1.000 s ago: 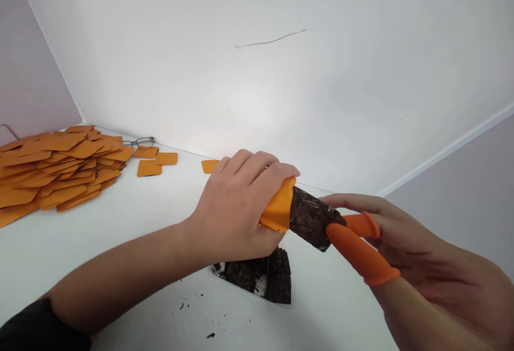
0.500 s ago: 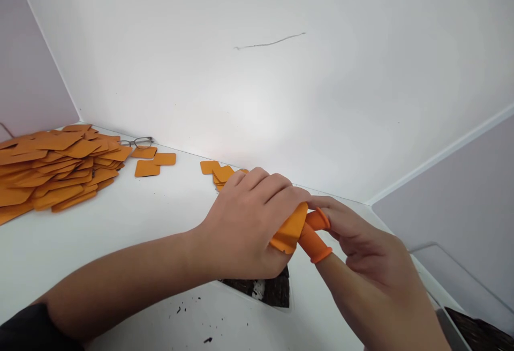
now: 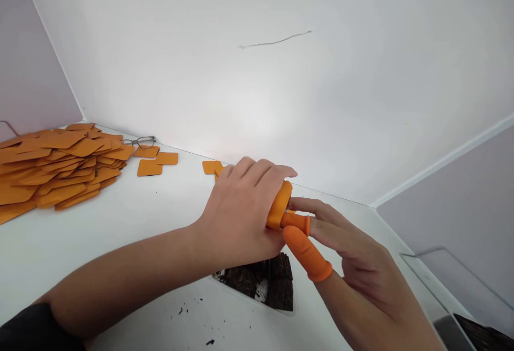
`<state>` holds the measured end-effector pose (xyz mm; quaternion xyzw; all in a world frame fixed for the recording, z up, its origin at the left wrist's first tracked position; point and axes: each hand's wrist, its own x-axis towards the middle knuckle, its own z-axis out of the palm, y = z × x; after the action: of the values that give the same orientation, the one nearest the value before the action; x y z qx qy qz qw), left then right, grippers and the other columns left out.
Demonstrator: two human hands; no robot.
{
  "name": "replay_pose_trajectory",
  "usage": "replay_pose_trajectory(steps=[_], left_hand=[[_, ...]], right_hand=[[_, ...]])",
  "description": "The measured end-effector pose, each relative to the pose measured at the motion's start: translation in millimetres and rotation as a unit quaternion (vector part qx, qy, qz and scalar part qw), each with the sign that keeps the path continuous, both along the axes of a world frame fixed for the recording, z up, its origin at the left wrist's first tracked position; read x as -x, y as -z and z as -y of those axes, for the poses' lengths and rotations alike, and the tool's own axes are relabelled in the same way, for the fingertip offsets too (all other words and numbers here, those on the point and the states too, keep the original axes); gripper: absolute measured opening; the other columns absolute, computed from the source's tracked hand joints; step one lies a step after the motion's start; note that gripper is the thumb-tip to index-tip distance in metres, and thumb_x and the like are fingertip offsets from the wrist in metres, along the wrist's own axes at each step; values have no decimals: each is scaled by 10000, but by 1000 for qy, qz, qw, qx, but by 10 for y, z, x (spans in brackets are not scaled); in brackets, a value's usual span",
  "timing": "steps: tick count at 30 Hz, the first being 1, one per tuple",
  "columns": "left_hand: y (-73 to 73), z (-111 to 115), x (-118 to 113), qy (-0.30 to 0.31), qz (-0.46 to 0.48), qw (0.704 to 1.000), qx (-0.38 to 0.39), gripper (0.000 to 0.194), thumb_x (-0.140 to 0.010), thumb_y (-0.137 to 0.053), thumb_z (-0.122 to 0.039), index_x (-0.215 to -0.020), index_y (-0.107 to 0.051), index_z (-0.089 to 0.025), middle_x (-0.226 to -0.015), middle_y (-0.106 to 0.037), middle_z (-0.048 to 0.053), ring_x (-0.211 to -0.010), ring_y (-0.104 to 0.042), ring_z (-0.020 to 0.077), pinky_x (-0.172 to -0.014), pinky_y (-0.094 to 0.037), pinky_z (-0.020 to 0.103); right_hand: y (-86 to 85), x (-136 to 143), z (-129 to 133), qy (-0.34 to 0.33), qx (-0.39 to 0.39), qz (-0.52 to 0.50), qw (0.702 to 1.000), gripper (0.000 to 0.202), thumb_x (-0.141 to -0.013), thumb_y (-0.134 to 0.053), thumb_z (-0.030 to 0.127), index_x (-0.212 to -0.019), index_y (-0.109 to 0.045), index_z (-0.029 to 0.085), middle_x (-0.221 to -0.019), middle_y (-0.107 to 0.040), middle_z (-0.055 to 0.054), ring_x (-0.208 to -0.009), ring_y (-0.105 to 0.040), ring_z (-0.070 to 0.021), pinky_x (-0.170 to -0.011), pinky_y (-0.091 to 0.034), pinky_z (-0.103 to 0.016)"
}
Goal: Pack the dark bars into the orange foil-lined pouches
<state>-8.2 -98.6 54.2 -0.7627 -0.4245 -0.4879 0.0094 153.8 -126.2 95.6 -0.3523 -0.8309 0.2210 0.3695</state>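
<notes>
My left hand (image 3: 241,211) is wrapped round a small orange packet (image 3: 280,206), only its right end showing. My right hand (image 3: 361,254) comes in from the right, with orange rubber finger cots (image 3: 311,254) on the thumb and index finger. The cot-covered index tip meets the packet's end; I cannot tell whether it is inside. The thumb stands apart from the index finger, and another finger reaches behind the packet. Below the hands lie dark brown, rough pieces (image 3: 280,286) in a shallow clear tray, partly covered by my left hand.
A large heap of flat orange packets (image 3: 68,166) covers the table's left side. Three loose packets (image 3: 150,167) and eyeglasses (image 3: 145,141) lie beside it. More packets (image 3: 211,167) sit behind my left hand. Dark crumbs (image 3: 210,342) dot the white table. More dark material (image 3: 477,335) shows at lower right.
My right thumb has come off the packet and spread from the index finger. The left hand has shifted slightly up and left with the packet, uncovering more dark pieces.
</notes>
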Motion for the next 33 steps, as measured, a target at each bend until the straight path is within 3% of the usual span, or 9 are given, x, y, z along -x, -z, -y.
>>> replay_pose_trajectory(steps=[8, 12, 14, 18, 21, 23, 27, 30, 33], left_hand=[[10, 16, -68, -40, 60, 994, -82, 706, -809, -665, -439, -1404, -410, -157, -1059, -709, 86, -886, -648, 246, -777, -559, 466], [-23, 27, -74, -45, 54, 997, -12, 611, -803, -670, -399, -1319, -410, -199, -934, -697, 35, -828, -649, 249, -723, -565, 463], [-26, 29, -73, -40, 42, 998, 31, 536, -784, -672, -365, -1234, -422, -217, -903, -682, 20, -808, -641, 249, -697, -561, 463], [-5, 56, -76, -12, 4, 998, 61, 554, -794, -696, -348, -1254, -404, -247, -1095, -674, 46, -967, -639, 263, -831, -566, 485], [-21, 108, -75, 17, 35, 995, 93, 618, -763, -762, -386, -1250, -404, -253, -1165, -640, 56, -1057, -626, 256, -894, -559, 463], [-66, 145, -54, 20, 100, 987, 128, 605, -733, -798, -419, -1176, -426, -244, -1107, -621, 47, -979, -628, 226, -808, -564, 414], [-187, 173, 48, 71, 142, 979, 129, 333, -803, -766, -375, -1027, -553, -254, -871, -595, -34, -779, -572, 141, -712, -512, 328], [-212, 139, 109, 101, 95, 985, 101, 120, -852, -748, -269, -954, -683, -269, -829, -668, -62, -836, -594, 130, -799, -490, 320], [-181, 93, 115, 125, 66, 982, 124, 54, -886, -756, -271, -844, -726, -259, -706, -655, -81, -725, -565, 101, -707, -442, 284]], right_hand=[[22, -85, 63, 126, -29, -74, 989, 112, -985, -629, 427, -1009, -680, 331, -1077, -716, 26, -980, -686, -120, -814, -581, -170], [48, -122, 6, 74, -27, 13, 997, 167, -1003, -585, 453, -1128, -637, 355, -1041, -704, 22, -853, -669, -105, -596, -549, -134], [74, -115, -28, 54, -17, 56, 997, 120, -1003, -583, 417, -1069, -635, 329, -1023, -690, 17, -858, -663, -110, -604, -559, -145], [117, -126, -88, 94, -39, 53, 993, 85, -960, -623, 320, -1022, -679, 303, -1133, -694, -4, -1042, -680, -152, -771, -607, -199], [107, -201, -145, 128, -47, 30, 990, 177, -919, -637, 305, -1077, -713, 330, -1177, -706, -2, -1035, -699, -163, -648, -586, -183], [85, -264, -178, 159, -91, 30, 983, 179, -904, -634, 317, -1055, -724, 346, -1128, -725, 12, -994, -707, -163, -574, -556, -173], [40, -348, -179, 175, -190, 80, 963, 203, -888, -605, 287, -1047, -718, 341, -1083, -738, 7, -974, -700, -165, -488, -499, -152], [19, -339, -130, 150, -178, 100, 967, 216, -905, -591, 248, -1068, -708, 329, -1006, -734, 6, -852, -691, -126, -459, -484, -134], [15, -297, -104, 109, -150, 122, 975, 214, -910, -579, 197, -1034, -715, 307, -913, -713, 20, -779, -662, -106, -525, -519, -162]])
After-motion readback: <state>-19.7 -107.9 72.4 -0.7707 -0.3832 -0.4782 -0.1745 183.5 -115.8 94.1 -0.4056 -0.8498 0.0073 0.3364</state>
